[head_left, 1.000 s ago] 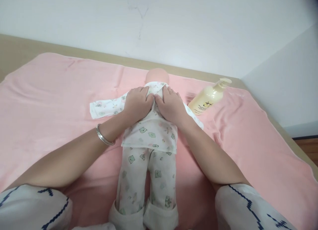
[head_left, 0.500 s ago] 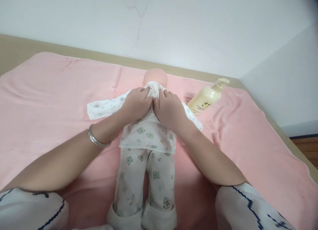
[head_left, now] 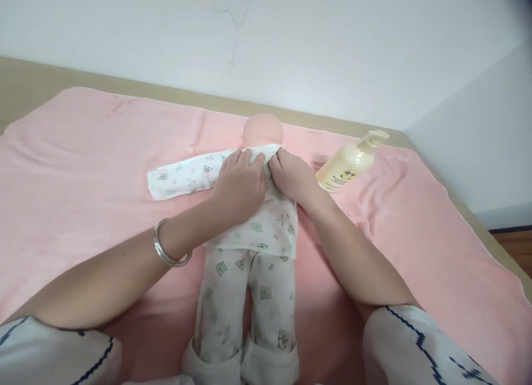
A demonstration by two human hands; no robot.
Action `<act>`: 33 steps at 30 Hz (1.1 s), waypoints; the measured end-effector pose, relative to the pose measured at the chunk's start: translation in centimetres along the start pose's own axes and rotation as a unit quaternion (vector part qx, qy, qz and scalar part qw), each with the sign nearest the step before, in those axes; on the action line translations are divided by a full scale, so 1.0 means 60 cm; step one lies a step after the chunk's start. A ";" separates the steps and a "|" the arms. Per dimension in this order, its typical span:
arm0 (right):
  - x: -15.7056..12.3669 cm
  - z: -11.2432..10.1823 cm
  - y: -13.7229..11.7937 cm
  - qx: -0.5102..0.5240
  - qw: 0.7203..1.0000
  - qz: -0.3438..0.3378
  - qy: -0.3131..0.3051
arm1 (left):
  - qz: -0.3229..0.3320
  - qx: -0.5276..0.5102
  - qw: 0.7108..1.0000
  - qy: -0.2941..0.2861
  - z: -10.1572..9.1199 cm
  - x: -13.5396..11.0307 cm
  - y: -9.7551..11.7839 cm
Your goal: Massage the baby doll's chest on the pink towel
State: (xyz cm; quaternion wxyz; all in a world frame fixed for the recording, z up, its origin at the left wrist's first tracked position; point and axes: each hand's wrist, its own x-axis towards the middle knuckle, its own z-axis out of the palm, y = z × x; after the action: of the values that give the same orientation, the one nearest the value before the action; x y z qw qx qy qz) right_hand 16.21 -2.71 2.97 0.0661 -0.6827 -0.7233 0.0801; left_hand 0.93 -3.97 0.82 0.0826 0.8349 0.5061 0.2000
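Note:
A doll lies on its back or front, I cannot tell which, with its bald head point(head_left: 263, 130) at the far end. It is dressed in a white shirt point(head_left: 249, 236) and white trousers point(head_left: 270, 296), both printed with small green animals. My left hand point(head_left: 241, 183) rests on the upper chest of the shirt, its fingers stretched over the cloth. Beside it, my right hand point(head_left: 293, 177) is closed on the shirt near the collar, bunching the fabric. The shirt's left-side sleeve point(head_left: 183, 174) lies spread out flat; the other is hidden behind my right hand and forearm.
A pale yellow pump bottle point(head_left: 349, 162) leans to the right of the doll. Everything lies on a pink blanket point(head_left: 87, 202) over a wooden surface point(head_left: 25, 75), which meets a white wall point(head_left: 266, 47) at the back.
My left hand has eased from pinching the collar to lying over the chest cloth. The collar fabric is pulled straighter toward the right, and the sleeve on that side has gone from view.

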 end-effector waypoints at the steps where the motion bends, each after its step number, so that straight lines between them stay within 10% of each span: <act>1: 0.001 0.002 0.002 -0.012 1.000 -0.016 0.009 | -0.001 0.001 1.000 -0.007 -0.004 -0.002 0.003; 10: -0.060 0.035 -0.035 -0.056 0.989 -0.075 0.115 | 0.028 0.023 0.998 -0.058 -0.006 0.061 -0.062; 19: -0.007 -0.005 -0.010 0.048 0.999 0.011 -0.001 | 0.030 0.043 0.998 -0.017 -0.011 0.015 -0.018; 33: -0.043 0.001 -0.028 0.033 0.998 -0.051 0.028 | -0.013 0.006 0.998 -0.060 -0.005 0.050 -0.044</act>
State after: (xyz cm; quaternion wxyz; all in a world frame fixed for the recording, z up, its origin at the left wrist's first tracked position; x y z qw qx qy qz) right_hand 14.71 -5.40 3.28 0.1129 -0.6445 -0.7518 0.0816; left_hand -0.10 -0.07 0.92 0.1107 0.8391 0.5124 0.1452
